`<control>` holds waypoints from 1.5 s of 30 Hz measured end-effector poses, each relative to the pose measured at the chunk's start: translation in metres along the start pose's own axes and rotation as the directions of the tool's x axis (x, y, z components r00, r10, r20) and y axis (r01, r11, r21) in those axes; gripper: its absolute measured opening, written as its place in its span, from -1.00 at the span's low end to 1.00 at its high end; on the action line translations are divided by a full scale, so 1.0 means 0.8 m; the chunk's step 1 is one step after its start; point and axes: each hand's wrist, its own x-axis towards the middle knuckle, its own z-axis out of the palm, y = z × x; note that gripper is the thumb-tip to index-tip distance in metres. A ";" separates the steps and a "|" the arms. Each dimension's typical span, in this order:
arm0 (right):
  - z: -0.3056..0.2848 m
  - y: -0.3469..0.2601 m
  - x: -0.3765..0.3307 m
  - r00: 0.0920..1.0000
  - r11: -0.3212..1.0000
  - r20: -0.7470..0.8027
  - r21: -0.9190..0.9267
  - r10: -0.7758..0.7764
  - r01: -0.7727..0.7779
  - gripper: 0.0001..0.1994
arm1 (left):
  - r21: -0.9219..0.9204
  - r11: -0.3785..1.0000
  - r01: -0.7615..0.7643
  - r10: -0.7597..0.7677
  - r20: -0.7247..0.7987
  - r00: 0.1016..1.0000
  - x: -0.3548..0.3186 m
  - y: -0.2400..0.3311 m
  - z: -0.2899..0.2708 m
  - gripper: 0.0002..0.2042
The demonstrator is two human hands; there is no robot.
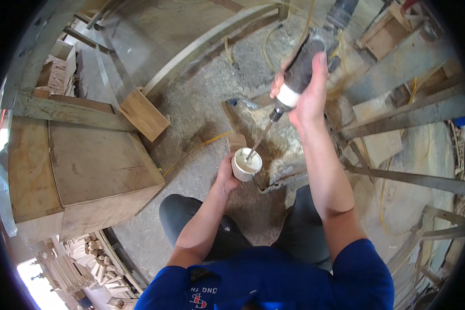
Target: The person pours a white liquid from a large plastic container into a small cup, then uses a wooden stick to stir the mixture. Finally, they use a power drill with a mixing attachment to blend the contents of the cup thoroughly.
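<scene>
My left hand is wrapped around the side of a small white cup, held above the floor in front of my knees. A pale, creamy substance shows inside it. My right hand grips a dark power drill with a white band near its front. From the drill's chuck a thin metal rod slants down to the left, its lower end inside the cup. The tip is hidden in the pale substance.
A shallow tray crusted with pale residue lies on the floor beyond the cup. To the left stand a large wooden box and a wooden board. Metal beams cross the right side. A yellow hose runs over the floor.
</scene>
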 end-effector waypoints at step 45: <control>-0.004 0.009 0.004 0.997 0.985 0.061 -0.166 -0.037 0.047 -0.37 | -0.007 1.000 -0.023 0.023 -0.011 1.000 0.000 0.008 -0.010 -0.57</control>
